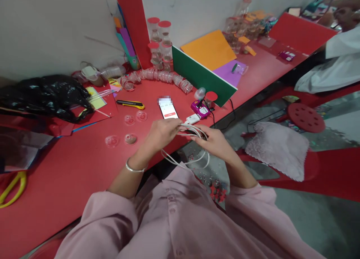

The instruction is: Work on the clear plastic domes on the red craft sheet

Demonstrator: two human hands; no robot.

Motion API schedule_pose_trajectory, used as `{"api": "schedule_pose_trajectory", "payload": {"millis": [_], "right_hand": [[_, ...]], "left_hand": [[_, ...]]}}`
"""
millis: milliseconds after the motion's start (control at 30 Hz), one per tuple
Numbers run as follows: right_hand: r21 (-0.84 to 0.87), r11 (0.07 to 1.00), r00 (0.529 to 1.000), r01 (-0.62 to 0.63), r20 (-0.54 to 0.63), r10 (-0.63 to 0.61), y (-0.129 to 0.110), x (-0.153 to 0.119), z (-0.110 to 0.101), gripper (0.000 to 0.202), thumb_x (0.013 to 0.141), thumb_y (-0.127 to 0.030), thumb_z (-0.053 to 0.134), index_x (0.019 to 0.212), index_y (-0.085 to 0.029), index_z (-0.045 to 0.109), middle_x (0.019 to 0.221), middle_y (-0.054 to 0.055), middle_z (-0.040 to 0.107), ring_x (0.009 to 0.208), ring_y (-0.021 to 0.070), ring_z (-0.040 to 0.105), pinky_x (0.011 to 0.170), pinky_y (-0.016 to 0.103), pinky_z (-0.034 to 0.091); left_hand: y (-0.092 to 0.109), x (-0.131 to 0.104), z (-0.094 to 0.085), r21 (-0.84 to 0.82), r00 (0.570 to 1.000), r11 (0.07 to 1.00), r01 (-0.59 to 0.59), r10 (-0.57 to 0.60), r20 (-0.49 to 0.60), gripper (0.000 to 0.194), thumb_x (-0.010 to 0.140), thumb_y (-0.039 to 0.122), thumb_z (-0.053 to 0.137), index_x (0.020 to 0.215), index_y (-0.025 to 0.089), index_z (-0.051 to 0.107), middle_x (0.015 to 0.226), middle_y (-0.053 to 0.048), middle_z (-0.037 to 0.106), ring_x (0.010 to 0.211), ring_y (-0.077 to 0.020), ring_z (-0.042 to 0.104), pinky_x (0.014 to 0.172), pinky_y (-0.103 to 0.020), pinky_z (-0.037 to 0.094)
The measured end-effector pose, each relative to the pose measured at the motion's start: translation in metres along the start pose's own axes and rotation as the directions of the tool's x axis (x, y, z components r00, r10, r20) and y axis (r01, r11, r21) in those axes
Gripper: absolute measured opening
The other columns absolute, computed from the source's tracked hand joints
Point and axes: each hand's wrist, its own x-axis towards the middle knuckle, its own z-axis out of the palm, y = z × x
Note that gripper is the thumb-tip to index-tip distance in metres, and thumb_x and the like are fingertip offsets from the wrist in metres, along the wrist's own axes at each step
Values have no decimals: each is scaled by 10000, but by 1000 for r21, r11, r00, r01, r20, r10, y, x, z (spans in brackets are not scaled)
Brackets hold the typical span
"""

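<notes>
Your left hand (166, 131) has its fingers drawn together on one side of a white cable (206, 163), and your right hand (215, 140) grips the other side of it between thumb and fingers. The cable is in front of you at the table's near edge, gathered in several loose loops between your hands; its lower loops hang past the edge, above your lap. It is thin and smooth, with strands bunched at the top and spread wider below. Just beyond your fingertips is a white plug (192, 119); whether it joins the cable is hard to tell. A phone (168, 108) with a lit screen lies on the red table (92, 157), its near end hidden behind your left hand. To the right of the phone sit a small purple box (200, 109), a red-lidded jar (210, 99) and a clear dome (200, 93), and behind them a green board (202, 77) stands on edge, walling off the far side. To the left are four clear plastic discs (129, 119) and a yellow-and-black utility knife (131, 104). Farther back, a curved row of nested clear cups (165, 77) runs below stacked red-capped containers (160, 45). A black plastic bag (47, 94) slumps at far left; at far right are a red stool (306, 117), a lacy pale cushion (278, 150) and another person's white sleeve (343, 48).
</notes>
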Motion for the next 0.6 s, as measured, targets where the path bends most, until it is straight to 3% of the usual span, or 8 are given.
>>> {"api": "schedule_pose_trajectory", "payload": {"millis": [100,233,333,467,533,600], "right_hand": [[-21,1000,990,3,-140,-6,13,-6,5,590,928,-339,759,1504,-259,661,1085,43,805,948,229,727,943,366,557],[99,993,971,-71,-219,92,20,-3,18,620,1003,-419,669,1589,-235,584,1070,46,793,720,174,715,825,344,585],[124,983,957,-134,-242,161,21,12,19,595,1050,-486,573,1581,-219,598,1009,53,809,554,157,655,719,352,586],[91,988,964,-122,-226,140,15,49,-3,515,1060,-519,544,1450,-225,706,953,56,824,577,179,661,655,344,566],[56,995,973,-88,-209,98,8,74,-16,445,1059,-522,567,1340,-240,765,950,54,824,615,178,671,634,323,544],[66,996,981,-65,-177,76,-2,100,-25,399,1055,-528,597,1260,-244,789,939,49,818,603,163,653,592,302,512]], "left_hand": [[-17,21,8,-314,985,934,171,-162,54,358,1032,473,653,834,177,698,656,12,611,625,-130,561,619,-243,374],[-30,53,25,-611,914,715,341,-403,38,400,848,532,845,883,163,696,597,36,606,531,-126,572,550,-233,395],[-38,74,32,-646,892,682,343,-451,-2,456,755,551,913,740,165,671,557,42,567,504,-99,506,518,-225,345],[-53,90,32,-717,871,620,319,-489,-35,430,743,528,929,710,171,691,622,18,612,538,-83,475,507,-225,339],[-61,92,33,-775,841,553,307,-538,-51,366,798,509,896,795,184,728,708,-11,685,575,-97,540,509,-221,379],[-66,92,36,-815,780,497,298,-619,-93,341,855,510,853,819,195,728,771,-31,726,628,-110,611,531,-209,428]]}}
